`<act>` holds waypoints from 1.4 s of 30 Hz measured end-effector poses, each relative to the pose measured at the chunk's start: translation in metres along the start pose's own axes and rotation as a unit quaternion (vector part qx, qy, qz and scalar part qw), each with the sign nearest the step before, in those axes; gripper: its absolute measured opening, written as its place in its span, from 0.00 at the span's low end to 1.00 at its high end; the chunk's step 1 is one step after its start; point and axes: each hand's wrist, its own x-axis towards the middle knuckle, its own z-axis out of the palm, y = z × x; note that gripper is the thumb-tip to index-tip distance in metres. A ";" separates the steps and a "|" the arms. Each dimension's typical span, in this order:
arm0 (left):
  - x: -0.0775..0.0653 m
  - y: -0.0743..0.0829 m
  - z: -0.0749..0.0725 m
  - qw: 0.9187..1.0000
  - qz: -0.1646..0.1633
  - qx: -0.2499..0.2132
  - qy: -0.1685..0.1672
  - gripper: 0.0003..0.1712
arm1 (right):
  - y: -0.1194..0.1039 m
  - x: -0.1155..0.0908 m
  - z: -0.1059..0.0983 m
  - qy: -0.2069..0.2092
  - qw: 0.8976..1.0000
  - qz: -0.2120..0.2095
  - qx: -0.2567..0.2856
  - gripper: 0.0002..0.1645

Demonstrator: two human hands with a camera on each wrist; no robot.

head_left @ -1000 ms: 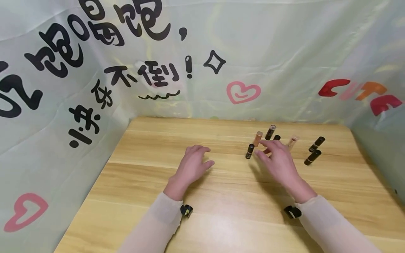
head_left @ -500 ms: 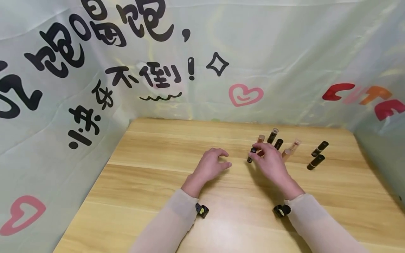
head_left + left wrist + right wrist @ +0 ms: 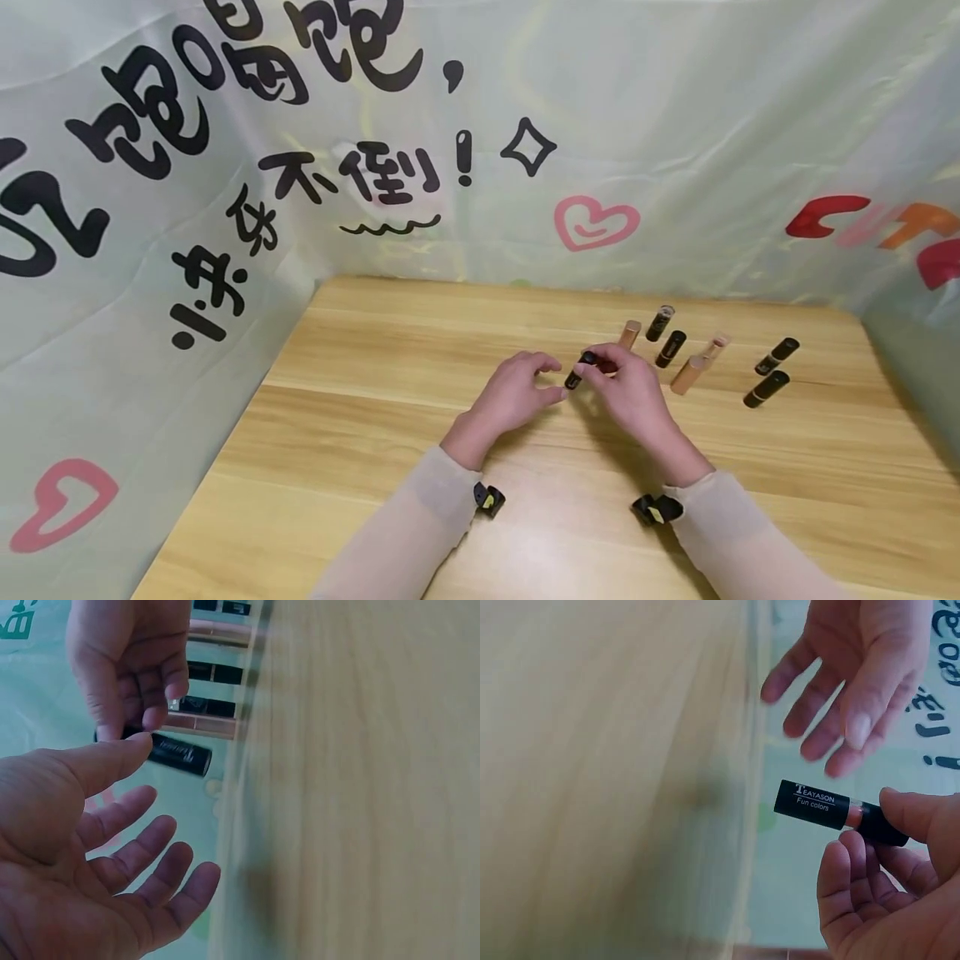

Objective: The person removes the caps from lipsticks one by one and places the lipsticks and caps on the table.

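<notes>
My right hand (image 3: 630, 387) pinches a black lipstick (image 3: 810, 804) by one end between thumb and fingers. White lettering runs along its black body, and a pinkish band shows near the gripped end. In the head view the lipstick tilts, its lower end pointing toward my left hand (image 3: 513, 390). That hand has its fingers spread and loosely bent, with nothing in its grasp. From the left wrist, the left thumb overlaps part of the lipstick (image 3: 180, 754), while the other fingers stay apart from it.
Several more lipsticks stand to the right: a copper tube (image 3: 628, 335) just behind my right hand, a black one (image 3: 670, 348), a rose-gold one (image 3: 687, 375), and a black pair, the nearer one (image 3: 767, 389) in front. A printed cloth (image 3: 420, 250) hangs behind the wooden table (image 3: 315, 467).
My right hand has closed its fingers on the black lipstick and brought it leftward, tilting it. My left hand has moved right, close to the lipstick's lower end.
</notes>
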 end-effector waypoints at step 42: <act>-0.018 0.012 -0.021 0.985 0.088 -0.143 0.035 0.13 | -0.054 -0.018 -0.011 0.035 0.993 -0.109 0.023 0.11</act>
